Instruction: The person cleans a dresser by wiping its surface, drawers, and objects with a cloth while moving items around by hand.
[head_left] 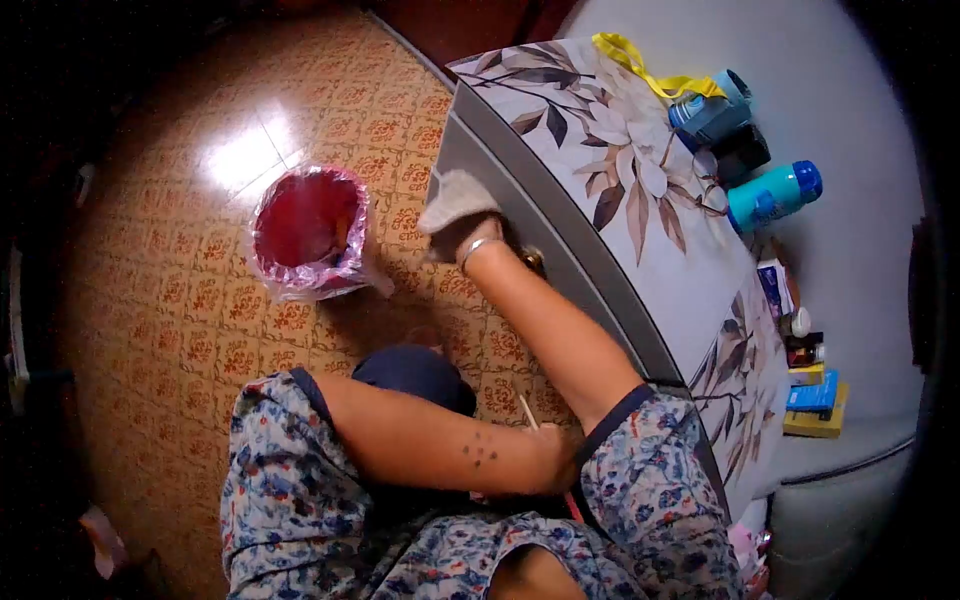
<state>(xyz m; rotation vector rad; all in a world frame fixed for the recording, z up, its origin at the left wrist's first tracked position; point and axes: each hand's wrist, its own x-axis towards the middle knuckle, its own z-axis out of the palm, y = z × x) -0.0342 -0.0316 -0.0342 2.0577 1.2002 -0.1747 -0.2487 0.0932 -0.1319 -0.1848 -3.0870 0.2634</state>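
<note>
My right hand [478, 238], with a silver bracelet at its wrist, is closed on a bunched whitish cloth [459, 202] beside the grey drawer front [520, 185]. Most of its fingers are hidden by the cloth or blurred. My left forearm crosses in front of my body. My left hand [555, 455] is near my right sleeve, in shadow, with a thin pale stick [529, 412] sticking up from it; its fingers are mostly hidden. A brass-coloured knob [533, 262] shows just right of my right wrist.
A red bin [300, 222] with a clear liner stands on the patterned floor [190, 300]. On the floral tabletop [665, 270] are a yellow strap [650, 78], a teal bottle [770, 197], a blue-grey container [722, 105] and several small boxes [815, 395]. A dark rounded object [412, 375] is below.
</note>
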